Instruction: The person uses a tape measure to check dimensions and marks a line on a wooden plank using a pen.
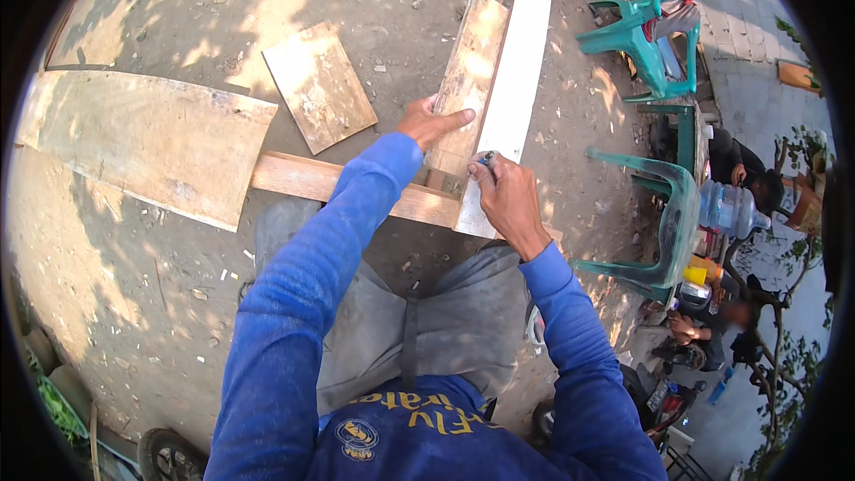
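My left hand point(436, 123) grips a narrow, weathered board point(474, 36), thumb across its top face and fingers curled at its left edge. The board lies along a long white-faced plank point(519, 44). My right hand point(504, 193) is closed on a small dark tool point(488, 158), too small to identify, at the inner edge of the white plank near its lower end. A crosswise timber point(374, 193) runs beneath both, above my knees.
A loose square board point(316, 80) and a wide pale sheet point(142, 147) lie left. At right stand teal plastic chairs point(655, 49), a water jug point(723, 207) and two people point(739, 169) beside a tree. A wheel point(166, 459) shows lower left.
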A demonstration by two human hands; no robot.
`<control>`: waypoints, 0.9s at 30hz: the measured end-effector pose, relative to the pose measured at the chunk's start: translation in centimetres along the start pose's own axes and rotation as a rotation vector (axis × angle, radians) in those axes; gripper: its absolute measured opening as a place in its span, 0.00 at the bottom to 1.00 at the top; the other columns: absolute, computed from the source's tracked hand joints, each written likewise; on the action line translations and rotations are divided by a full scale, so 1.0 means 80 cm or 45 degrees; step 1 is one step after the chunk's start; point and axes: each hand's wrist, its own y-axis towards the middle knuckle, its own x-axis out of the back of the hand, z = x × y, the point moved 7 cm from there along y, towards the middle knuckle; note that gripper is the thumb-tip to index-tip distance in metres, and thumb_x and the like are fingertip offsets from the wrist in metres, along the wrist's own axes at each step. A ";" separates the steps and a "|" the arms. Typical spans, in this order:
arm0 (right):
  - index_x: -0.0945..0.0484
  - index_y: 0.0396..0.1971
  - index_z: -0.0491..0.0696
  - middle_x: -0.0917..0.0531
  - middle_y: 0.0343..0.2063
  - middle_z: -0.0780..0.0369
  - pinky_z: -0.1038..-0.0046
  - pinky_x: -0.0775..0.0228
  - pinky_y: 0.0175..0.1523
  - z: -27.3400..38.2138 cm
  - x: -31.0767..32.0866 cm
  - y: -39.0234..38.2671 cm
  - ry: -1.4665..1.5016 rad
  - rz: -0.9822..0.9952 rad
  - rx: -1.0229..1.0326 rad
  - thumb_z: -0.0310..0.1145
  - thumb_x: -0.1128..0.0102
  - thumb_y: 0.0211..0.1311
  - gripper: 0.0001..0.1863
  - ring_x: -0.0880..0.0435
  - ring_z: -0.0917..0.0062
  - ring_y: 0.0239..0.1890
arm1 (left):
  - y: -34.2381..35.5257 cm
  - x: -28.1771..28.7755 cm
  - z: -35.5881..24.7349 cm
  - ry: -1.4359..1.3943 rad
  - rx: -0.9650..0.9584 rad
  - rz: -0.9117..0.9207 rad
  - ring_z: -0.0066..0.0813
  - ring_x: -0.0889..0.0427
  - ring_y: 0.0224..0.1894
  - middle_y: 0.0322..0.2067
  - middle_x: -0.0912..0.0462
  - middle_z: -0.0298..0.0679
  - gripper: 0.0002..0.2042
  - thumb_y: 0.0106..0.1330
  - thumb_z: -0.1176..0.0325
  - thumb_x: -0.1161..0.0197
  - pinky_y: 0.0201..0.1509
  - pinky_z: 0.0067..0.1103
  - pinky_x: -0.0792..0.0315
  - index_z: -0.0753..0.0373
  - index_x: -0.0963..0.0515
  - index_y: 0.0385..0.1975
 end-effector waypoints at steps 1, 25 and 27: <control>0.21 0.28 0.35 0.20 0.23 0.44 0.55 0.30 0.35 -0.003 0.004 0.010 0.034 0.052 -0.027 0.32 0.38 0.65 0.13 0.19 0.46 0.30 | 0.003 0.003 0.001 -0.007 -0.009 -0.022 0.38 0.16 0.52 0.52 0.17 0.51 0.38 0.53 0.55 0.20 0.58 0.28 0.23 0.73 0.27 0.59; 0.16 0.42 0.42 0.13 0.36 0.49 0.59 0.23 0.48 -0.058 0.118 0.324 -0.102 -0.628 0.158 0.34 0.45 0.66 0.14 0.13 0.53 0.40 | 0.004 -0.011 0.008 -0.130 0.007 0.063 0.32 0.17 0.52 0.53 0.17 0.46 0.35 0.59 0.60 0.22 0.57 0.28 0.23 0.71 0.29 0.63; 0.18 0.47 0.44 0.12 0.37 0.53 0.65 0.23 0.46 -0.063 0.125 0.277 0.182 -0.774 0.107 0.33 0.48 0.69 0.14 0.12 0.61 0.39 | 0.003 -0.004 0.010 -0.235 0.000 0.026 0.32 0.15 0.50 0.50 0.16 0.48 0.33 0.58 0.60 0.22 0.55 0.27 0.22 0.73 0.26 0.59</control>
